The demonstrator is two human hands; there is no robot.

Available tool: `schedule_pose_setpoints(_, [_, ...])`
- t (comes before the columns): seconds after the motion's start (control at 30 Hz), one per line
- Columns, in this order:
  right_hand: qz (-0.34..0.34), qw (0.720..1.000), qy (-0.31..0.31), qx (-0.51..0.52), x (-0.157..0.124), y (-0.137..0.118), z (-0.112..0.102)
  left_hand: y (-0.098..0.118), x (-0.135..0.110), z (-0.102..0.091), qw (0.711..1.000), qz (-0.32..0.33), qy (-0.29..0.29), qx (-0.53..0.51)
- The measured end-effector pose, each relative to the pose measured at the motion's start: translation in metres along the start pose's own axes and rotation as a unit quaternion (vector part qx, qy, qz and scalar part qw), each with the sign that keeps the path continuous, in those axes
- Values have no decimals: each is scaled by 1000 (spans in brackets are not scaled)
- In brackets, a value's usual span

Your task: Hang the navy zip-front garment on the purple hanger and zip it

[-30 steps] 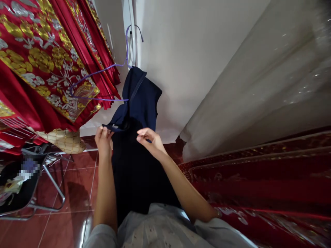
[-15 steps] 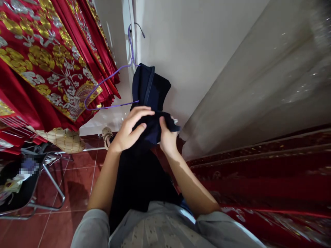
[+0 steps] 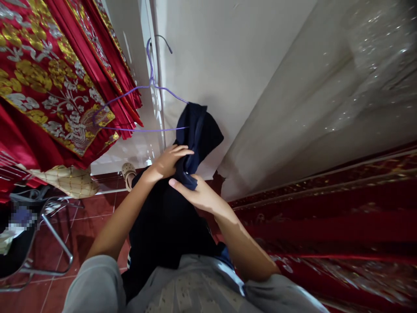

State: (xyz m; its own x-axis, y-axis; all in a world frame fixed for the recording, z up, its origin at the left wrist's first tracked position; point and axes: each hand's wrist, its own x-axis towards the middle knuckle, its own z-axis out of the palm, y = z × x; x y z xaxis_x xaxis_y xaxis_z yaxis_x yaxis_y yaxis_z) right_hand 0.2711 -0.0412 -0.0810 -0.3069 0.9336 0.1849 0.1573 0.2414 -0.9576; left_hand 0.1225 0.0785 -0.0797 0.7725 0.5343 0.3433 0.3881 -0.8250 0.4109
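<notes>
A dark blue garment (image 3: 208, 132), its kind unclear, hangs bunched over the right end of a purple wire hanger (image 3: 169, 90). The hanger's left part holds nothing and crosses in front of the red cloth. My left hand (image 3: 166, 163) grips the garment's left side, with the fingers lying over the folds and the thumb hidden. Just below, my right hand (image 3: 202, 195) holds the lower end of the cloth. Its thumb points left in front, while the other fingers are partly hidden behind the fabric.
Red cloths with gold and silver embroidery (image 3: 61, 82) hang at left. A black folding chair (image 3: 26, 243) stands on red floor tiles at lower left. On the right are a clear plastic cover (image 3: 293, 108) and more red fabric (image 3: 325, 226). A beige clog (image 3: 128, 169) is on a foot.
The garment has slid right and down along the hanger, baring the right shoulder of the wire. My right hand has moved left and lower, and my left hand has closed on the cloth.
</notes>
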Motion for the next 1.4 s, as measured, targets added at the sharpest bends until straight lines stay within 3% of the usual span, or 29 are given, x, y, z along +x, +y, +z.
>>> schedule_pose_setpoints(0.07, [-28,998,9,-50,-1,-7,-6,-1,3,4,999,10,-32,-17])
schedule_pose_setpoints(0.2, [-119,985,92,-90,0,-14,-25,-15,-5,2,996,-73,-23,46])
schedule_pose_setpoints(0.3, [-151,970,184,-40,5,-16,-48,-34,-28,-16,986,-146,-22,81])
schedule_pose_setpoints(0.4, [-198,941,275,-23,20,-17,-71,-52,-62,-44,966,-219,-78,116])
schedule_pose_setpoints(0.47, [-247,928,274,-54,40,-16,-84,-59,-86,-64,954,-259,-89,125])
schedule_pose_setpoints(0.57, [-277,924,254,-65,84,-9,-93,-61,-118,-90,944,-295,-48,137])
schedule_pose_setpoints(0.77, [-176,949,259,27,187,18,-70,-54,-144,-114,946,-255,-29,196])
schedule_pose_setpoints(0.9, [-161,961,224,-11,225,39,-56,-46,-148,-116,938,-243,8,247])
schedule_pose_setpoints(1.07, [-92,986,127,-59,221,53,-66,-35,-151,-121,935,-283,31,211])
schedule_pose_setpoints(1.17, [-70,980,158,-103,202,51,-79,-34,-142,-127,944,-297,41,142])
schedule_pose_setpoints(1.3, [-87,964,205,-145,175,39,-97,-35,-119,-133,946,-297,111,75])
schedule_pose_setpoints(1.4, [-105,955,218,-172,159,30,-102,-24,-94,-134,953,-243,156,87])
